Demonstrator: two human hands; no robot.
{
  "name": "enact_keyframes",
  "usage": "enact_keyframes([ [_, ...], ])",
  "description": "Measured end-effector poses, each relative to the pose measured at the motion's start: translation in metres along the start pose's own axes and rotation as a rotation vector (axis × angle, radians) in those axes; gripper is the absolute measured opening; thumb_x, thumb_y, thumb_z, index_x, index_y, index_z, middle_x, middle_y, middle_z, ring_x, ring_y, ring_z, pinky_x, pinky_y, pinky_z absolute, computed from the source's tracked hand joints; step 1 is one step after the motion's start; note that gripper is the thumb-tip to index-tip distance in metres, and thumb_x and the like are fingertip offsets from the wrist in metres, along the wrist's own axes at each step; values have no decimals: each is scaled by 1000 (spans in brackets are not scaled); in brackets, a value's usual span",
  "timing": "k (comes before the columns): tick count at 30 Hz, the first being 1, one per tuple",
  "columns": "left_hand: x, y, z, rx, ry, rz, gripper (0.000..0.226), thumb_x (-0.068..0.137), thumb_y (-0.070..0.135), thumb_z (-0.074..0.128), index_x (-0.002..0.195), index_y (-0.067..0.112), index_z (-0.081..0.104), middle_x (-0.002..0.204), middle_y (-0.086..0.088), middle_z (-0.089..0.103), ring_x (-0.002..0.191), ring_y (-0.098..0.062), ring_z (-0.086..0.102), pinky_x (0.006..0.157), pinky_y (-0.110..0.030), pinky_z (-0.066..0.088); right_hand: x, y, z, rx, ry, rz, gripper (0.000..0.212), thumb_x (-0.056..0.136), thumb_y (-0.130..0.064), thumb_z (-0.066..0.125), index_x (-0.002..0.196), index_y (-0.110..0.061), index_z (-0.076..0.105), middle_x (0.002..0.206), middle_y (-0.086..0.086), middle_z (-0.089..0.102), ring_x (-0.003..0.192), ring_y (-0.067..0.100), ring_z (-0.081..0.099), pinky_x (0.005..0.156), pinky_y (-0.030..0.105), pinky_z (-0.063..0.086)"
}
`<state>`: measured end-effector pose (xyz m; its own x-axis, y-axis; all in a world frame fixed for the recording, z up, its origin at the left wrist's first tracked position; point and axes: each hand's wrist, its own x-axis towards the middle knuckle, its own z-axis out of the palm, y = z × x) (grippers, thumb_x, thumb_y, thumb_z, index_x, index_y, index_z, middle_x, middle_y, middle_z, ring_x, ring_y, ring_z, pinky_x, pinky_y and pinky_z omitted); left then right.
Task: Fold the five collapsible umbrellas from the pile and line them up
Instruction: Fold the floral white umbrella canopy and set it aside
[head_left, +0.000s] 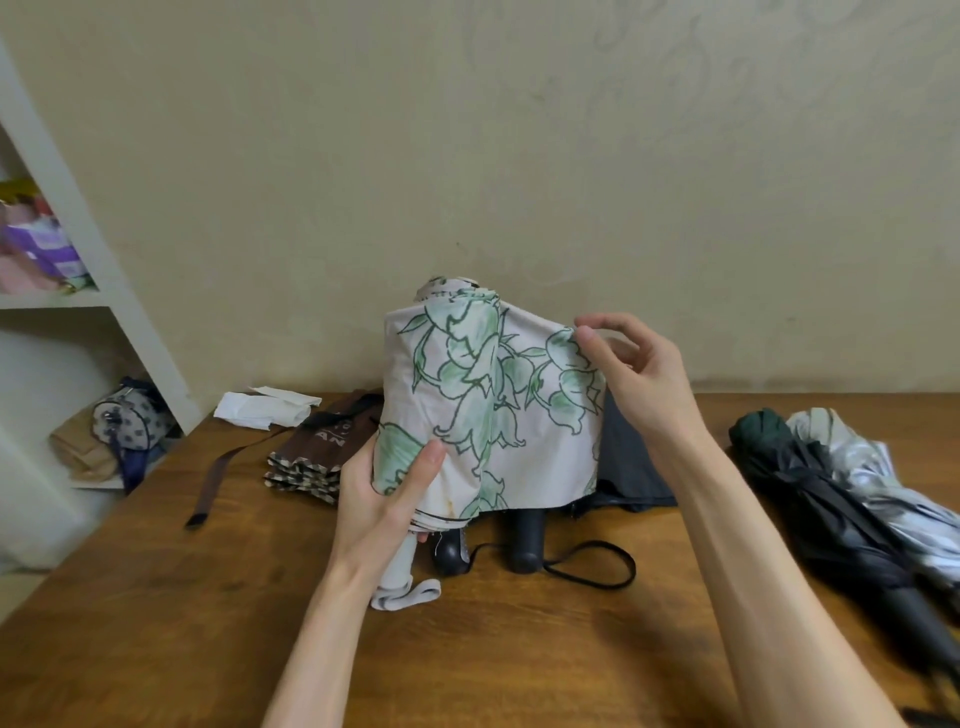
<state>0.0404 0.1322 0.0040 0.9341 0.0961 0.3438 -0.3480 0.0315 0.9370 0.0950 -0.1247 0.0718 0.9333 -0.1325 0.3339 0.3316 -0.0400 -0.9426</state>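
Wooden table (519, 649) backed a plain wall. Above it, the left hand (382, 499) gripped the floral umbrella (483, 395) low; the right hand (631, 374) pinched a canopy panel, mid-pleating. Next, probably wrapping panels snugly before strapping.

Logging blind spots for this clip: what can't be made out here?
Head view: dark grey umbrella, mostly behind the floral umbrella; fold state unclear.
Head view: brown umbrella, lettering partly covered by the floral umbrella.
Head view: black umbrella on the right, handle cut by the frame edge.
Head view: left hand, fingers hidden behind the floral umbrella.
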Motion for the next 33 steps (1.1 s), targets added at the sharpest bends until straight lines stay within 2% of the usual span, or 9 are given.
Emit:
enact_keyframes([
  [4,1,1,-1,45,-12,35,51,82,50,77,119,15,72,111,0,79,107,-16,75,86,-22,57,7,4,-11,-114,-9,-22,13,100,-28,74,101,-16,78,94,1,82,88,11,75,79,25,60],
  [7,1,-1,-2,75,-16,53,48,84,49,77,118,15,73,110,0,79,107,-16,74,88,-22,57,10,6,-23,-146,-42,33,13,100,-25,74,97,-12,76,85,-5,80,75,6,69,71,19,59],
  [12,1,-2,-1,115,-38,67,44,85,48,77,116,17,74,111,1,79,108,-16,74,88,-22,57,12,10,-27,-282,-117,69,11,94,-13,81,103,-9,76,90,12,81,79,11,75,76,22,60],
  [17,2,-3,-3,111,-36,66,46,84,48,77,116,16,74,111,-1,79,107,-16,74,87,-22,57,15,12,-26,-337,-115,69,20,87,-18,88,102,-14,76,87,12,81,82,13,75,83,25,60],
  [21,2,-4,-4,101,-35,65,46,84,48,77,117,16,74,111,-1,79,107,-17,75,87,-23,58,14,11,-26,-291,-91,40,19,87,-20,88,96,-8,76,83,11,80,79,14,75,80,27,59],
  [24,2,-4,-5,92,-25,57,46,84,49,77,117,17,74,111,-2,79,108,-18,75,88,-26,59,13,10,-25,-178,-44,11,24,88,-18,87,97,-1,73,76,6,78,71,10,70,69,18,56],
  [26,3,-5,-5,90,-20,54,46,84,49,77,117,17,74,111,-1,80,107,-17,75,87,-25,59,13,10,-25,-142,-58,9,22,91,-17,84,96,-1,70,75,5,75,69,9,66,67,18,54],
  [30,2,-5,-7,92,-20,38,46,83,51,77,116,19,74,110,-1,80,106,-19,75,87,-28,59,15,14,-26,-220,-170,4,10,101,-17,72,97,-9,71,83,0,77,76,8,68,75,25,56],
  [33,2,-4,-6,90,-21,38,45,82,50,77,114,18,74,109,-1,80,104,-17,75,85,-25,59,15,13,-29,-322,-215,-2,19,108,-22,63,104,-12,78,93,-3,81,83,5,72,80,26,58],
])
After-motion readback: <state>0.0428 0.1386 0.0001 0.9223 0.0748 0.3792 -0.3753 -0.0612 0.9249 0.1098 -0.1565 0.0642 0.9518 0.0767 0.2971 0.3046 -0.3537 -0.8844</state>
